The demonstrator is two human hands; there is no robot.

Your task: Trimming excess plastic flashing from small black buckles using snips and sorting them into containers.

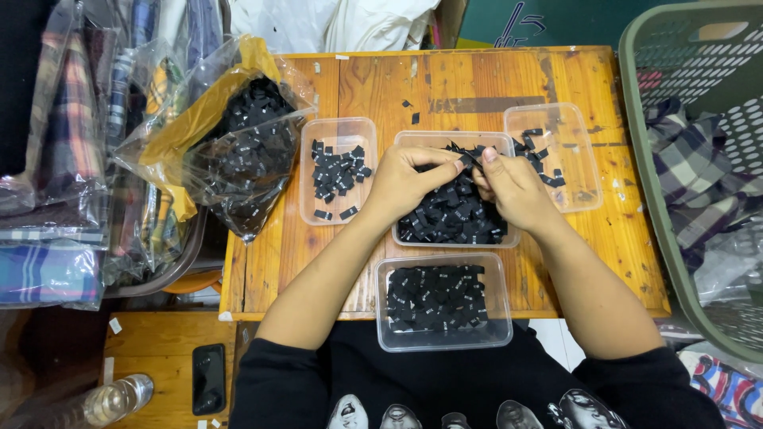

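Label piece: small black fabric tag (467, 161) pinched between both hands, held just above the middle tray so that anything dropped falls back into the heap.
Left hand: left hand (404, 181) has thumb and forefinger pressed together on one end of the tag, wrist resting near the tray's left rim.
Right hand: right hand (513, 191) nips the other end with its fingertips, the rest of the fingers curled; the two hands meet fingertip to fingertip.
Middle tray: clear plastic tray (401, 238) holding a loose, jumbled heap of black tags, directly under the hands, seemingly the working pile.
Near tray: clear tray (382, 338) closest to the body, its tags lying flat and packed in rows, within easy reach of either hand.
Left tray: clear tray (306, 214) with a thin scatter of tags, just beside the middle one.
Right tray: clear tray (584, 195) beyond the right hand, only a few tags in its near corner.
Bag: clear plastic bag (238, 151) with a yellow lining, bulging with more black tags, slumped at the table's left edge.
Table: worn wooden table (477, 79) bearing all four trays, a few stray tags on its bare top.
Surroundings: green laundry basket (636, 159) with checked cloth on the right; bagged checked garments (56, 175) on the left; a black phone (209, 378) and a bottle (111, 401) on a lower surface.
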